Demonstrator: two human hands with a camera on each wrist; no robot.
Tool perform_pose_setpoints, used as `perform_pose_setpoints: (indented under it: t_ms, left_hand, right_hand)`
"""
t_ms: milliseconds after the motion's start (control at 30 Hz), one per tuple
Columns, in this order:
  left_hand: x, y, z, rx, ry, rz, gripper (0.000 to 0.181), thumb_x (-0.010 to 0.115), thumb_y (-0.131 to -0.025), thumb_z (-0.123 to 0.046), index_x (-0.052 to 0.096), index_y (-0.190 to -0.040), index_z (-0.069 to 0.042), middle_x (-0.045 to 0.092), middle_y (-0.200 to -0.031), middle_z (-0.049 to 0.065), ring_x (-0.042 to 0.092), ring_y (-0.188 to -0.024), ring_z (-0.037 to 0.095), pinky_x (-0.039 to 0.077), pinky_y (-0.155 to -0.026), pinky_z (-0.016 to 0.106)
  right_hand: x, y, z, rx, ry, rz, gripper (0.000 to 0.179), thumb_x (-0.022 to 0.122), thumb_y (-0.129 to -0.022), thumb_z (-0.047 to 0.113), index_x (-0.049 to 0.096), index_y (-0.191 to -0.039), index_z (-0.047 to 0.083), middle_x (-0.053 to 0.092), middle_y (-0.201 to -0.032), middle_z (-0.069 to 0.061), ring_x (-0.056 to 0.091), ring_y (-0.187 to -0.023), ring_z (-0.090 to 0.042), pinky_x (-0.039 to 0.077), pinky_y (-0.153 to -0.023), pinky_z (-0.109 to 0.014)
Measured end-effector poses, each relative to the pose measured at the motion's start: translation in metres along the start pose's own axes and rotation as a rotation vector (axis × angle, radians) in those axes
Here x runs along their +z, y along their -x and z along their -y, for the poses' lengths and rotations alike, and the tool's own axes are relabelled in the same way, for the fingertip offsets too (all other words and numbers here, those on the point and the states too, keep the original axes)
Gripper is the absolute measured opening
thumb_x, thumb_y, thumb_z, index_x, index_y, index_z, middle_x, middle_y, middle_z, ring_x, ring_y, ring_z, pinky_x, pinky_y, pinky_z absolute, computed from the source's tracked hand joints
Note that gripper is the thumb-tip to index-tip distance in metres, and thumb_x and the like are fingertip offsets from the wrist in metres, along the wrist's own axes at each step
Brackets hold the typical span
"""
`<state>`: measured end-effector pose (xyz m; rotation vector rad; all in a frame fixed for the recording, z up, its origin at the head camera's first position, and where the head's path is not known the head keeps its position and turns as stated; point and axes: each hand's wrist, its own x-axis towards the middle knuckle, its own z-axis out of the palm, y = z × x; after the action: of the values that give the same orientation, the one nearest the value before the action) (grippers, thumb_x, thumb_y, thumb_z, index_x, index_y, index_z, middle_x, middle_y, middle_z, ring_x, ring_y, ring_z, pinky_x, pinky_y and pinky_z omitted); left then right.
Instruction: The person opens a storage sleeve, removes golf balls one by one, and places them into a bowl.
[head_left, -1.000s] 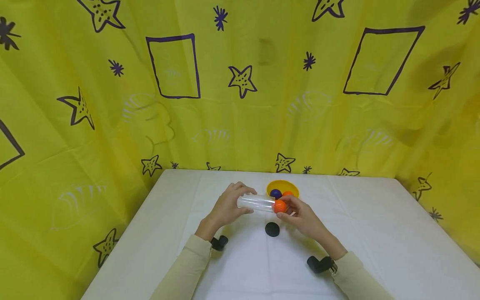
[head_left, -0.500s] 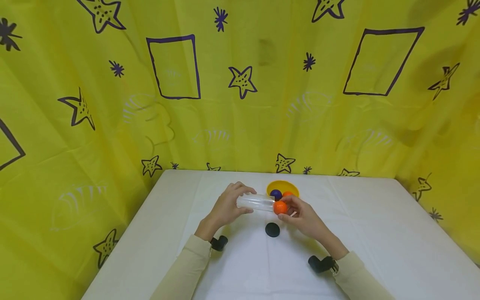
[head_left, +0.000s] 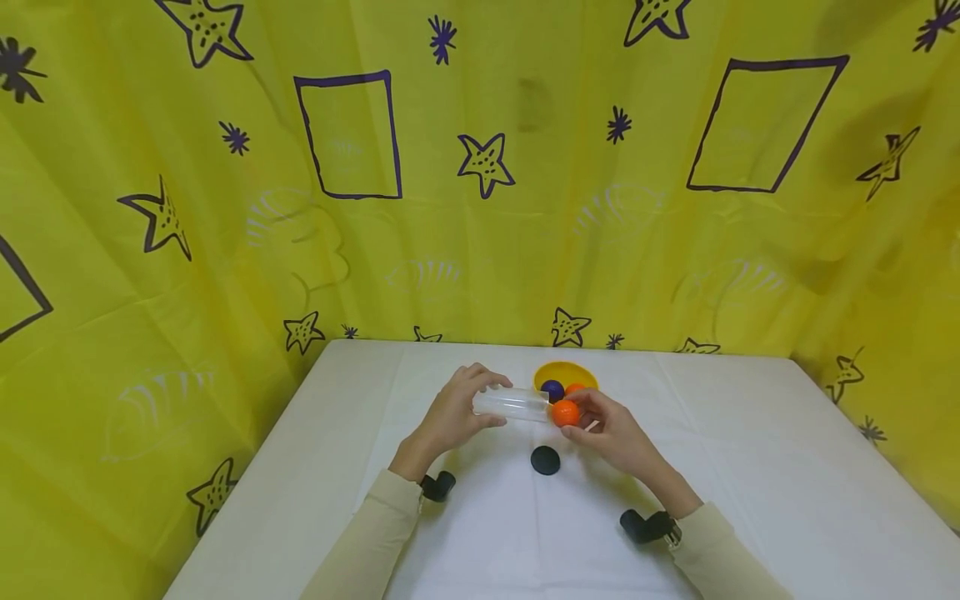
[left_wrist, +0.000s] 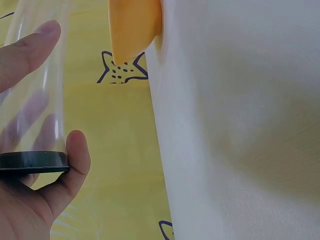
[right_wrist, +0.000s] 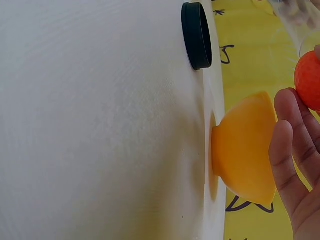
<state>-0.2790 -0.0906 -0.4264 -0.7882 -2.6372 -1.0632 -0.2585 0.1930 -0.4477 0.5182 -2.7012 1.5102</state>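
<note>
My left hand [head_left: 452, 410] holds a clear plastic tube [head_left: 512, 404] lying roughly level above the table. In the left wrist view, a black cap [left_wrist: 32, 161] covers the tube's end near the palm, and fingers show through the see-through wall. No ball is visible inside the tube. With the fingertips of my right hand [head_left: 613, 435], I pinch an orange dimpled ball [head_left: 566, 413] just off the tube's right-hand end. The right wrist view cuts off part of this ball [right_wrist: 308, 80], with the tube's clear rim close above it.
Behind the hands stands a yellow bowl [head_left: 562, 367] with a dark blue ball [head_left: 552, 390] and another orange ball [head_left: 575, 387] in it. A round black lid [head_left: 545, 460] lies on the white tablecloth [head_left: 480, 542] nearer me. A yellow patterned curtain [head_left: 555, 250] hangs behind.
My right hand and the orange ball have shifted slightly right, away from the tube's end. The left hand and the tube have hardly moved.
</note>
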Motion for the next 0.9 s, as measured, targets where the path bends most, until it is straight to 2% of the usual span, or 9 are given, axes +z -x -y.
perform_pose_setpoints:
  t_ms: [500,900]
  left_hand:
    - [0.0,0.0,0.002,0.013,-0.019,-0.004,0.047,0.087,-0.082,-0.021,0.067,-0.125,-0.024,0.064,-0.121,-0.001,0.055,-0.113,0.022,0.053,-0.091,0.037]
    - [0.0,0.0,0.001,0.003,-0.002,0.003,0.048,0.086,-0.083,-0.02,0.065,-0.127,-0.023,0.065,-0.122,0.001,0.058,-0.115,0.025,0.053,-0.092,0.04]
  right_hand:
    - [-0.011,-0.001,-0.005,-0.057,0.021,-0.059,0.043,0.08,-0.088,0.015,0.061,-0.125,0.004,0.072,-0.105,-0.012,0.063,-0.08,-0.012,0.053,-0.069,-0.024]
    - [-0.022,0.0,-0.003,-0.023,0.055,-0.135,0.045,0.081,-0.089,0.022,0.062,-0.128,0.008,0.072,-0.114,-0.015,0.064,-0.088,-0.02,0.056,-0.075,-0.019]
